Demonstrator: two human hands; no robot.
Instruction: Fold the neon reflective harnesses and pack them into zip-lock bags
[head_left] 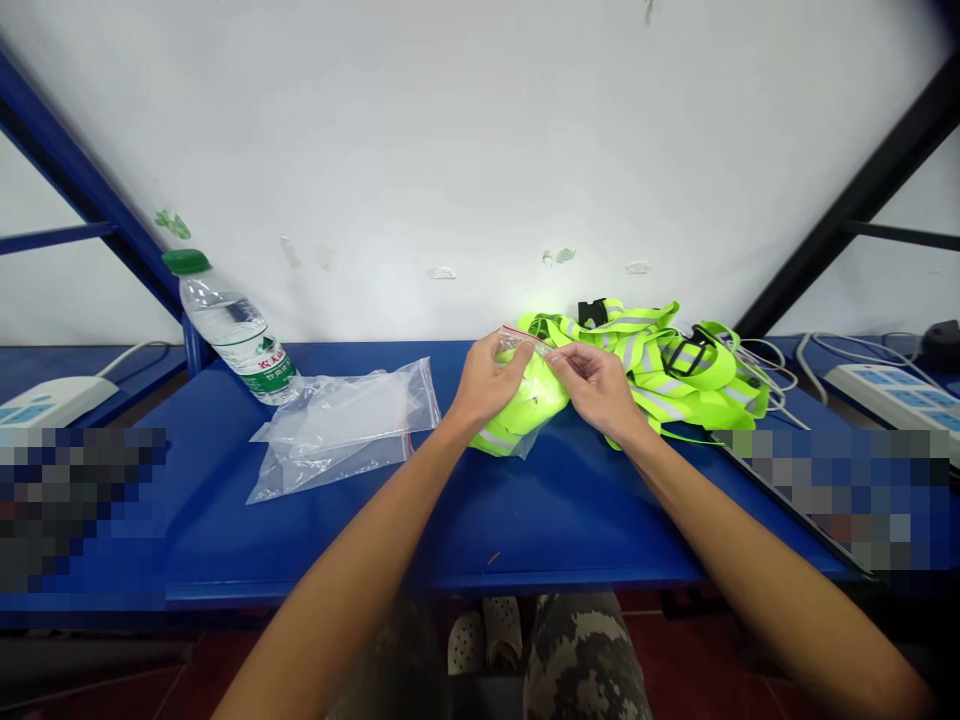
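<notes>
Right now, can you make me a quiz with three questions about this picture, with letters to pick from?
1. Where is the clear plastic bag?
A) On the floor
B) On the blue shelf, beside the hands
C) Hanging on the wall

2. What colour is the water bottle's cap?
A) Green
B) Red
C) White

3. What is the right hand doing?
A) Making a fist
B) Lying flat
C) Pinching a small clear bag

Answers:
1: B, it lies crumpled there.
2: A, the cap shows green.
3: C, its fingertips hold the bag's edge.
</notes>
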